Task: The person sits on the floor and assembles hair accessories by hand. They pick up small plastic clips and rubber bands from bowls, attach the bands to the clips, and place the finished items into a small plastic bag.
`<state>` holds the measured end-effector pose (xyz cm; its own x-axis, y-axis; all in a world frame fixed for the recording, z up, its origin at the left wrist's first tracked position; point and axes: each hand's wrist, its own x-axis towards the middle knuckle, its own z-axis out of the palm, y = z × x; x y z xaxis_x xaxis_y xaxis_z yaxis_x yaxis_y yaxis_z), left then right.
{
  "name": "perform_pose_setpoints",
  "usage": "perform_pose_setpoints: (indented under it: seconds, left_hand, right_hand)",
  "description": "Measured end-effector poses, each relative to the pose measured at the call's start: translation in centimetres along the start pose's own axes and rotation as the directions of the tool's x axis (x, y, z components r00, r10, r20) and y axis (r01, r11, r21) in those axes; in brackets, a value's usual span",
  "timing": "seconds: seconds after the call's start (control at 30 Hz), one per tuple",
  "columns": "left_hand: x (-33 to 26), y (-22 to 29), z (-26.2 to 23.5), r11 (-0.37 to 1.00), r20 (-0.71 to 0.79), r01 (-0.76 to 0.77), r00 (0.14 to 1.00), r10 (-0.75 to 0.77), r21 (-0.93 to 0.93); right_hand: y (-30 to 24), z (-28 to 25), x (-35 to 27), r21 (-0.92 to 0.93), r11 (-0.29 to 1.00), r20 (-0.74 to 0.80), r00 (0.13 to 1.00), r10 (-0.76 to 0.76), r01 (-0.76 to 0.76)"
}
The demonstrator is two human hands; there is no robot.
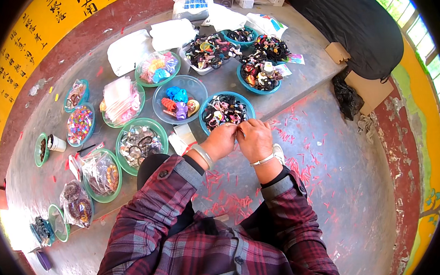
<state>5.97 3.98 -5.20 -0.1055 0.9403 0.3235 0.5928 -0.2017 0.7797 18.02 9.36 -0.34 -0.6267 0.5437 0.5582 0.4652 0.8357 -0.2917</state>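
Note:
My left hand [220, 142] and my right hand [257, 140] meet fingertip to fingertip at the near edge of a blue basin [249, 105]. Both are closed in a pinch, and whatever lies between the fingers is hidden or too small to name. Black hair ties [224, 110] with small coloured charms fill that basin. To its left stands a clear bowl [161, 112] holding red, blue and purple pieces. A green basin [162, 136] of clear packets and dark rings sits left of my left forearm.
Several more bowls spread leftward, among them one of colourful beads [80, 124] and one of pink packets [121, 99]. Behind are dark hair-tie piles [209, 50] and white bags [130, 52]. A raised ledge edge [303, 98] runs right; red scraps [229, 202] litter the floor.

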Motion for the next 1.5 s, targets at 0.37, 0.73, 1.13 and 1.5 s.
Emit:
perform_pose_setpoints:
  seconds: [0.37, 0.73, 1.13, 1.5]
  left_hand:
    - [0.0, 0.3, -0.3, 1.0, -0.022, -0.001, 1.0, 0.001, -0.023]
    - [0.0, 1.1, -0.5, 0.985, -0.013, 0.055, 0.998, -0.058, -0.162]
    - [0.0, 0.6, 0.0, 0.993, -0.01, 0.003, 1.0, -0.005, -0.115]
    - [-0.1, 0.5, -0.1, 0.998, -0.045, -0.011, 0.999, 0.008, -0.069]
  right_hand:
    - [0.0, -0.1, 0.1, 0.016, 1.0, 0.005, 1.0, -0.017, 0.017]
    - [0.9, 0.2, -0.2, 0.097, 0.995, 0.011, 1.0, 0.019, -0.02]
    - [0.7, -0.4, -0.1, 0.051, 0.999, 0.015, 1.0, -0.007, 0.007]
    - [0.5, -0.3, -0.1, 0.022, 0.999, -0.002, 0.999, -0.042, 0.042]
